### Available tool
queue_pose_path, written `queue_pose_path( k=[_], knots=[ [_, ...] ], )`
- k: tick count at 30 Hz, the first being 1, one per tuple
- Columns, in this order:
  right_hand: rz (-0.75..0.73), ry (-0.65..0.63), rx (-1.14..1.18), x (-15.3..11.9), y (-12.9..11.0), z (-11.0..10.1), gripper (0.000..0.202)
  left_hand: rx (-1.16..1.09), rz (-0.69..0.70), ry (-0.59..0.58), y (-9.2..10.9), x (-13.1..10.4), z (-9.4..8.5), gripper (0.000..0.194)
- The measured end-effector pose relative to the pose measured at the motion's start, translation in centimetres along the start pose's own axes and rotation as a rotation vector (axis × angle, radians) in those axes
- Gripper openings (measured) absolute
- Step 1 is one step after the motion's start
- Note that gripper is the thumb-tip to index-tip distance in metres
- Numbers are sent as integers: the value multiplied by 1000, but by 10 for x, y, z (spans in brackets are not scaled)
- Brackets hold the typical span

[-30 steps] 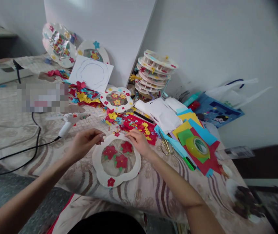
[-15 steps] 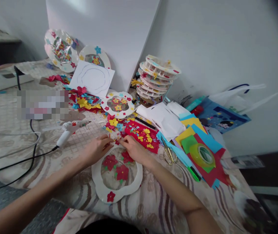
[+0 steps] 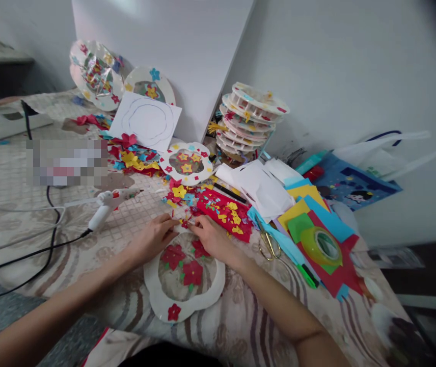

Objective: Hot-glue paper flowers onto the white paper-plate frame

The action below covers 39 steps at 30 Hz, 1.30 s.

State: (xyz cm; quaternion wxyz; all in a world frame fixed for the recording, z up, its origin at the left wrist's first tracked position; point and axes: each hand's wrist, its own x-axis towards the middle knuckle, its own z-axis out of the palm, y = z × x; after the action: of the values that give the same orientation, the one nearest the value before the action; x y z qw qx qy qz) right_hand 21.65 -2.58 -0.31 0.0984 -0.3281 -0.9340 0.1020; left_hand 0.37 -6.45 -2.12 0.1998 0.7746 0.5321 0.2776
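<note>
A white scalloped ring (image 3: 152,290) lies flat on the cloth before me. Its clear middle carries several red paper flowers (image 3: 192,272) with green leaves, and one small red flower (image 3: 173,312) sits on its near rim. Both hands meet at the ring's far rim. There a small red paper piece (image 3: 185,223) shows between the fingertips. My left hand (image 3: 161,232) has its fingers bent and drawn together at the left of that piece. From the right, my right hand (image 3: 209,234) pinches close to it. What exactly each fingertip grips is partly hidden.
A hot glue gun (image 3: 101,211) rests at left with its cord. Ahead are loose paper flowers (image 3: 136,160) and a decorated ring (image 3: 187,178). Scissors (image 3: 268,244), tape (image 3: 323,246) and coloured paper lie at right. Stacked lantern-like rings (image 3: 250,117) stand behind.
The view has shifted slightly. Both hands stay at the ring's far rim, with only small finger movements around the red piece.
</note>
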Motion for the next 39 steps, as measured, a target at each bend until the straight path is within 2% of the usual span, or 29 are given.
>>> queue_pose_path(
  k=[7, 11, 15, 18, 23, 26, 31, 35, 39],
  knots=[
    [-15, 79, 238, -4, 10, 3, 46, -2, -4, -10, 1, -1, -1, 30],
    [-20, 112, 315, -5, 12, 3, 46, 13, 19, -53, 3, 3, -3, 31],
    [2, 138, 375, -5, 11, 1, 41, -223, -122, 58, 3, 16, -11, 33],
    [15, 182, 449, -4, 11, -2, 39, -372, -176, 131, 2, 29, -19, 33],
    [115, 302, 632, 10, 11, -10, 27, -654, -225, 118, 3, 52, -26, 33],
    [219, 291, 828, 26, 9, -14, 23, -833, -244, 103, 6, 60, -25, 32],
    [291, 141, 1184, 51, 4, -12, 23, -1078, -257, 126, 12, 61, -18, 31],
    [296, 170, 1375, 57, -1, -8, 31, -1176, -246, 124, 15, 57, -14, 31],
    [285, 193, 1383, 56, -2, -8, 32, -1251, -232, 102, 15, 53, -11, 31]
  ],
)
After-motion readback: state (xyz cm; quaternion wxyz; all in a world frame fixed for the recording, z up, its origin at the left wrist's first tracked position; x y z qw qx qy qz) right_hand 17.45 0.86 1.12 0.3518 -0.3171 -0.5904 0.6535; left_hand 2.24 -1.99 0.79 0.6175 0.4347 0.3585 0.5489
